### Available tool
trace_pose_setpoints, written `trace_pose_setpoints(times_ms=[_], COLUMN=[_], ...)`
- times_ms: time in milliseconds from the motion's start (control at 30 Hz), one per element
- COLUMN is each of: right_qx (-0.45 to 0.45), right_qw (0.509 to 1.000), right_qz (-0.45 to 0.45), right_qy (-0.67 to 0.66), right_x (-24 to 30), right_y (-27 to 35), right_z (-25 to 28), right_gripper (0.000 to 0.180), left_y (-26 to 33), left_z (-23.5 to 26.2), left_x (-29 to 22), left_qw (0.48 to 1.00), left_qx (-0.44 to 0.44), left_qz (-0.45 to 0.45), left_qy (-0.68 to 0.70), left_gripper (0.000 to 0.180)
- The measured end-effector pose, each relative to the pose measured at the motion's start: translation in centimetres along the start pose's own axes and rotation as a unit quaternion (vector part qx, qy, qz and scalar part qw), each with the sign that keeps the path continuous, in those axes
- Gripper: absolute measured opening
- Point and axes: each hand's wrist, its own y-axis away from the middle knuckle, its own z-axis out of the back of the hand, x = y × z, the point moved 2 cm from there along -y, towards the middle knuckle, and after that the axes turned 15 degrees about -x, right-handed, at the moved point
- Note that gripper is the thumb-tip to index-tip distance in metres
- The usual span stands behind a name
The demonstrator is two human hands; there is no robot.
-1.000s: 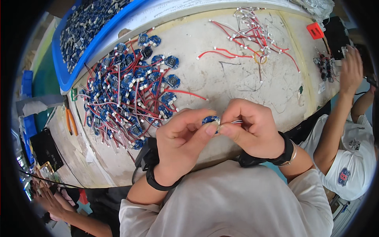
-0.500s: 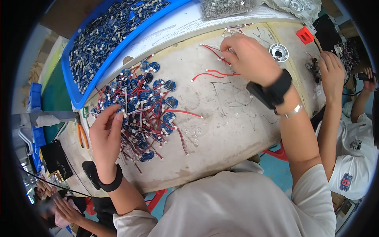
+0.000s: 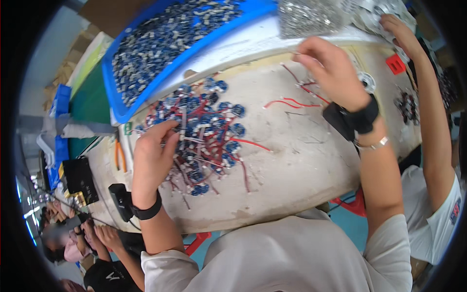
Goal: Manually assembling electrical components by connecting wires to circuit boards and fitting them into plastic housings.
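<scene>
Two hands work over the bench point(image 3: 311, 165), which has a worn pale top; its near edge curves just in front of the person's chest. Between the hands, the middle of the bench top is bare, so there is open room there. The left hand point(image 3: 151, 158) lies on the near-left side of a heap of small blue round boards with red wires point(image 3: 206, 129); its fingers point(image 3: 168, 130) are bent narrow and touch the boards on the heap's left edge, but I cannot tell if they pinch one. The boards are too many and too tangled to count, some dozens. Each wrist carries one black band. At the left edge of the bench one orange-handled tool point(image 3: 119, 155) lies beside one black box point(image 3: 80, 180). Farther right, the right hand point(image 3: 331, 70) hovers over a few loose red wires point(image 3: 296, 95), about four; its fingers are curled close together and what they hold is hidden. Beyond the heap, one blue tray point(image 3: 116, 109) full of similar small parts stands along the far edge. At the far right, another person's arm point(image 3: 430, 112) reaches to the bench's corner.
</scene>
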Motion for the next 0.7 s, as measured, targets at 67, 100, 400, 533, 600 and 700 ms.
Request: trace_pose_setpoints(times_ms=[67,100,400,533,600,700], right_qx=[-0.013,-0.003,-0.010,-0.002,-0.014,0.000], right_qw=[0.990,0.986,0.988,0.996,0.992,0.991], right_qz=[-0.069,-0.111,-0.134,-0.069,-0.109,-0.132], right_qy=[-0.121,-0.126,-0.076,-0.056,-0.054,-0.012], right_x=[1.6,2.6,7.8,8.0,8.3,8.0], right_y=[0.2,0.4,2.6,3.8,5.1,6.7], right_z=[0.6,1.1,3.0,3.9,4.1,4.7], right_gripper=[0.006,0.006,0.004,0.005,0.005,0.006], left_y=[-0.6,-1.1,-16.2,-20.3,-21.2,-20.2], left_z=[1.1,1.9,2.1,-5.4,-6.7,-6.1], left_x=[0.3,0.0,-1.5,1.9,3.6,3.9], left_qw=[0.998,0.998,0.972,0.964,0.976,0.971], left_qx=[-0.035,-0.045,-0.059,0.012,0.072,-0.014], left_qz=[-0.043,-0.042,-0.160,-0.136,-0.150,-0.193], left_qy=[-0.001,-0.010,-0.163,-0.228,-0.140,-0.143], left_gripper=[0.020,0.020,0.025,0.027,0.030,0.025])
